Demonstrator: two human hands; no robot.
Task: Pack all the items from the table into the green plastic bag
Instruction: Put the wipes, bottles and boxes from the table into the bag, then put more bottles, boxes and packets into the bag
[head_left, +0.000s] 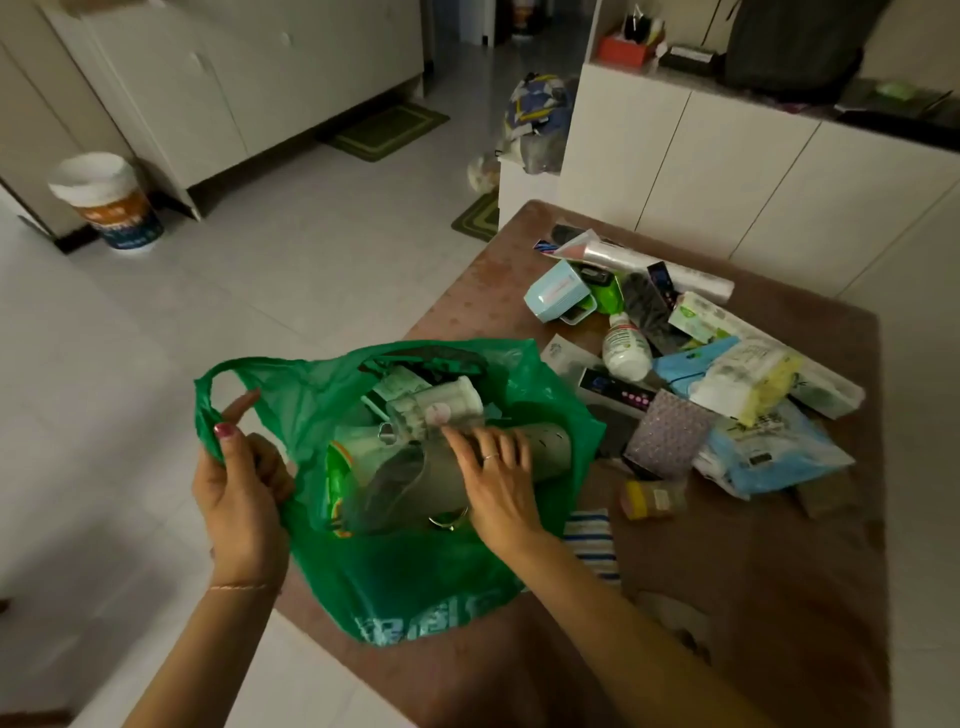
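Observation:
The green plastic bag (415, 577) sits open on the near left corner of the brown table (753, 571). My left hand (241, 486) grips the bag's left handle and holds the mouth open. My right hand (496, 475) lies inside the bag, fingers curled over a grey cylindrical bottle (540, 449) that rests on other packed things, among them a white jar (452, 402) and a green packet (337, 483). To the right on the table lies a pile of loose items: a white bottle (626, 345), a sparkly purple pouch (670, 436), a small yellow jar (654, 499), and a blue packet (774, 457).
A light-blue box (556, 296), a foil roll (649, 265) and tissue packs (753, 379) lie farther back on the table. A striped cloth (592, 540) lies beside the bag. White cabinets (727, 171) stand behind the table. A bucket (111, 200) stands on the tiled floor at left.

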